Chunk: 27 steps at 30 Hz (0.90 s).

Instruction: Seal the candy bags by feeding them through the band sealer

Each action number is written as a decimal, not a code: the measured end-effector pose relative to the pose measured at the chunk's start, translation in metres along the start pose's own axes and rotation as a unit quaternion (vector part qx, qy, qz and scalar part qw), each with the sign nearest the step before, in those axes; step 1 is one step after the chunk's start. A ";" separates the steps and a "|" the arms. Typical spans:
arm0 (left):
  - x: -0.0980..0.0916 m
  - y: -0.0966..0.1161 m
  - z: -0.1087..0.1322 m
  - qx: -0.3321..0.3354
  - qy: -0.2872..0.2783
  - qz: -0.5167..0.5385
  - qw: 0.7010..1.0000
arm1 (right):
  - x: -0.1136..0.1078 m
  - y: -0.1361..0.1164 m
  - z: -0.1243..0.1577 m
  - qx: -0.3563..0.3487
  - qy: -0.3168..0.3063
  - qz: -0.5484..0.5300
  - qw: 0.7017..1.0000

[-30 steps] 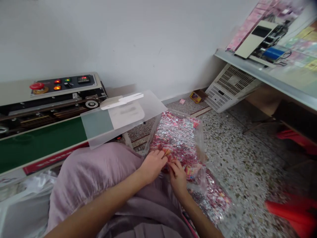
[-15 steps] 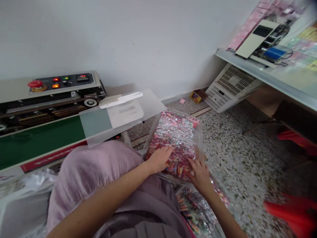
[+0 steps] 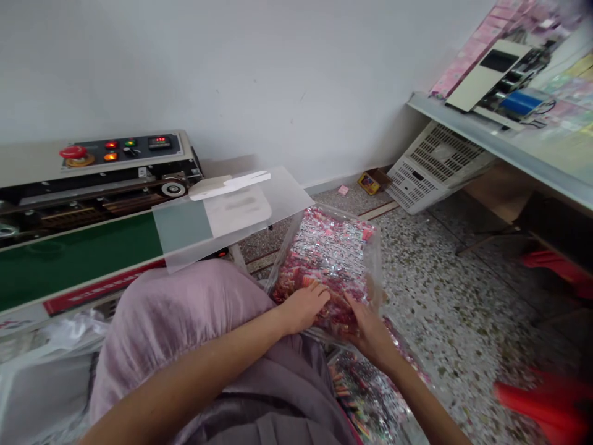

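Observation:
A clear plastic bin point(image 3: 376, 266) stands beside my knee, filled with small shiny red, pink and silver packets point(image 3: 324, 250). Over the near part of its contents, my left hand point(image 3: 306, 307) lies with its fingers bent slightly on the packets. From the bin's right side reaches my right hand point(image 3: 369, 324), fingers stretched inward against the packets and partly hidden among them. A narrow strip of packets shows between the two hands. I cannot make out a single packet held in either hand.
Left is a machine point(image 3: 173, 145) with lit buttons and a green conveyor belt point(image 3: 92, 250), a translucent sheet point(image 3: 287, 188) at its end. More packets point(image 3: 370, 395) lie below the bin. White crates point(image 3: 417, 179) sit under a table point(image 3: 491, 139); something red point(image 3: 537, 395) is lower right.
My right hand has shifted slightly up and left, its fingers now reaching toward my left hand. My left hand has moved a little down and right, its fingers more bent.

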<state>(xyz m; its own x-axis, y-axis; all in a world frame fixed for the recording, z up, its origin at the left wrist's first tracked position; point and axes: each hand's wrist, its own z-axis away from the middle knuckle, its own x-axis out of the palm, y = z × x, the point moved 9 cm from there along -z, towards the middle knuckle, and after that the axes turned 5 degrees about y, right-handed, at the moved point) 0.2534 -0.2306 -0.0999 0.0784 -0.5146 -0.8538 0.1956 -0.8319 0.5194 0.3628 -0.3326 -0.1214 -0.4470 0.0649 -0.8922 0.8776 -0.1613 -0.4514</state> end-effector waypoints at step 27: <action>0.012 -0.037 0.000 -0.200 -0.019 0.102 0.974 | 0.014 0.003 -0.023 -0.011 -0.006 -0.128 0.992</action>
<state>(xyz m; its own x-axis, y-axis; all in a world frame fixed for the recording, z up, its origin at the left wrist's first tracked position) 0.2467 -0.2060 -0.1288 0.1214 -0.6742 -0.7285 0.5464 -0.5674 0.6161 0.3635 -0.3100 -0.1358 -0.6577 0.0897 -0.7479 0.7384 -0.1192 -0.6637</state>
